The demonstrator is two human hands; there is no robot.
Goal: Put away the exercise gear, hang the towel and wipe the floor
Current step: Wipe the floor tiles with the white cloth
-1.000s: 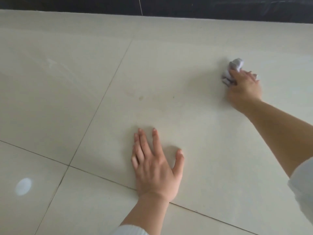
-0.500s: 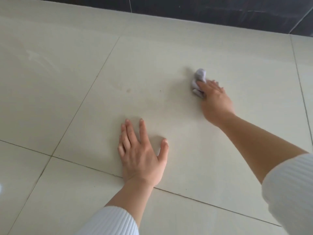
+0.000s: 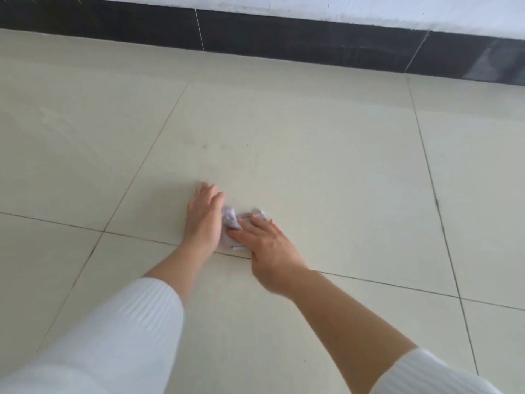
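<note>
The crumpled cloth (image 3: 229,221), pale and small, lies on the tiled floor (image 3: 312,155) between the 2 hands, just above a grout line (image 3: 369,280). The right hand (image 3: 267,245) lies on top of it, with fingers and thumb bent over the wad, holding and pressing it down. The left hand (image 3: 205,216) rests flat on the tile with fingers straight and holds nothing. Its inner edge touches the cloth. A dark skirting (image 3: 284,38) runs along the far side.

Beyond the fingers of my left hand (image 3: 204,218) and right hand (image 3: 270,248) I see bare floor (image 3: 312,155) up to the dark skirting (image 3: 284,44), the only barrier. A crumpled cloth (image 3: 230,220) fills the gap between the two sets of fingers. Outward of each, the floor lies open.
</note>
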